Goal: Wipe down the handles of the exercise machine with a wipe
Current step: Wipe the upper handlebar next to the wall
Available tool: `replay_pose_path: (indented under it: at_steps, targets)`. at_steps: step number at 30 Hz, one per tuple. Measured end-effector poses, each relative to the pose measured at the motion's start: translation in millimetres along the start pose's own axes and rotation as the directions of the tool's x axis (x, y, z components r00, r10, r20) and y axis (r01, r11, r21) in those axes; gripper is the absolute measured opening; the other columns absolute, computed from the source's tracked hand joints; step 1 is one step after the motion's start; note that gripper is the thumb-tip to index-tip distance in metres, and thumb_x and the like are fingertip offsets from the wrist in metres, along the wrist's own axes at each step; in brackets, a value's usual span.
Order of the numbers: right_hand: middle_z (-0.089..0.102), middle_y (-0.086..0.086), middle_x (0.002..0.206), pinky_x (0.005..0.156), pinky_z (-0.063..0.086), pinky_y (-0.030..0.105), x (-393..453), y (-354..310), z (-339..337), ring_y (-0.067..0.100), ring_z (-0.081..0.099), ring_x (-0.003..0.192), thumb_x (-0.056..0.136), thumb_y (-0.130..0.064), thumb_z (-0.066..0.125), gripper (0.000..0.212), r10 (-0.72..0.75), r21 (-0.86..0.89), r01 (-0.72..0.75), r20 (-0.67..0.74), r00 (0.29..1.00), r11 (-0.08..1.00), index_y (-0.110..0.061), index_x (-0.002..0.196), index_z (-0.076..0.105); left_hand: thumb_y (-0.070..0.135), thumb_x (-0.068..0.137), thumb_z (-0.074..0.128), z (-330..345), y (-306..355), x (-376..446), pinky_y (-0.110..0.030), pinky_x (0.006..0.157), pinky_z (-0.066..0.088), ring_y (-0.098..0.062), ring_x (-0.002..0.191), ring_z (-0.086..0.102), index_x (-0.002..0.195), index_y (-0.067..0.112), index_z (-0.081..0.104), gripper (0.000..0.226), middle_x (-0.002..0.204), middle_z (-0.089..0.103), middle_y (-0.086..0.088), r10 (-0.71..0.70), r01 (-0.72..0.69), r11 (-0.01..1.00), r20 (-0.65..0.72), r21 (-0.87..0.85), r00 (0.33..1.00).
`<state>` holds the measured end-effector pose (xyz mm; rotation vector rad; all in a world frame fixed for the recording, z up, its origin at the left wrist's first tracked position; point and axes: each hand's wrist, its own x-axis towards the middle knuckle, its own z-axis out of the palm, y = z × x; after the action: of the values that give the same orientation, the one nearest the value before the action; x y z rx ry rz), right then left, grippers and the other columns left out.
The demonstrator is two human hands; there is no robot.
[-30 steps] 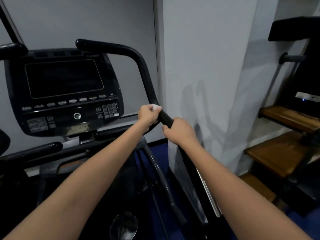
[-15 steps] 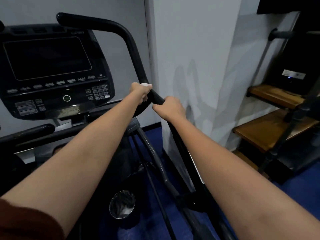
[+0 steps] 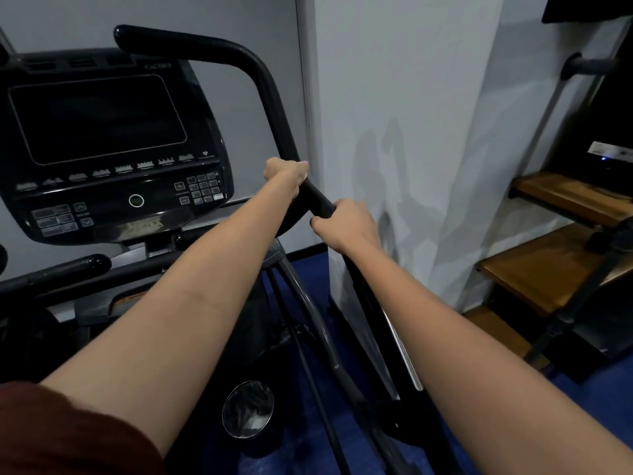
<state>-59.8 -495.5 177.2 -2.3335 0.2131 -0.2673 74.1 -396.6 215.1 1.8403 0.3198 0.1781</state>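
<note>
Hidden/unclear: wipe point(image 3: 302, 163) seen only as a small pale sliver at the top of the left hand point(image 3: 286, 174); the rest is covered by the fingers. Left edge of the machine is cut off by the frame. Console point(image 3: 102, 145) screen is dark; button labels too blurred to be read.
L hand: curled round the right handle point(image 3: 274, 108) at its lower bend, w/ the wipe pinched against the bar.
R hand: right hand point(image 3: 346, 226) wrapped tight round the same bar just below the left; nothing else is held. A short stretch of bare bar is seen btwn the two hands.
Handles: 2 counted — the tall curved one being gripped, and a short stub grip point(image 3: 85, 264) low, near the left edge of the machine.
Containers: 1 round cup holder point(image 3: 248, 407) low on the frame, by the left forearm; contents can't be made out, only a glossy sheen.
Other: 3 wooden steps point(image 3: 548, 269) at the right, beside a white wall point(image 3: 394, 80); blue floor point(image 3: 301, 262) below.
</note>
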Motion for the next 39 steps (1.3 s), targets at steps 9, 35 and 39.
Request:
replay_pose_path:
  at_steps: [9,35,39]
  targets:
    - [0.063,-0.001,0.074,0.050,0.037,0.025,-4,-3,0,0.019,0.061,0.066,0.076,-0.040,0.062,0.023,-0.013,-0.031,0.012,-0.009,1.000,0.999,-0.018,0.082,0.060,0.017,0.092,0.062,-3,-17,-19,-0.027,0.049,0.043,-0.028,0.077,0.067,0.100,0.001,0.068,0.019,0.100,0.069,-0.012,0.170,-0.165,0.919,0.019,0.359,0.985]
    - [0.064,0.001,0.071,0.050,0.039,0.024,-9,-3,-4,0.022,0.063,0.065,0.063,-0.024,0.062,0.019,0.018,-0.022,-0.017,0.045,0.999,1.000,-0.013,0.078,0.060,0.043,0.108,0.031,-35,-49,-47,-0.032,0.121,0.021,-0.014,0.149,0.026,0.148,0.026,0.047,0.046,0.157,0.038,0.004,0.488,-0.748,0.552,0.585,0.369,0.648]
    - [0.065,0.001,0.074,0.051,0.039,0.024,-8,-3,-5,0.022,0.064,0.068,0.064,-0.025,0.062,0.022,0.025,-0.038,-0.023,0.044,0.999,0.999,-0.014,0.082,0.061,0.039,0.108,0.030,-42,-42,-20,-0.033,0.122,0.019,-0.013,0.150,0.023,0.151,0.023,0.042,0.047,0.159,0.034,0.002,0.487,-0.781,0.444,0.613,0.440,0.622]
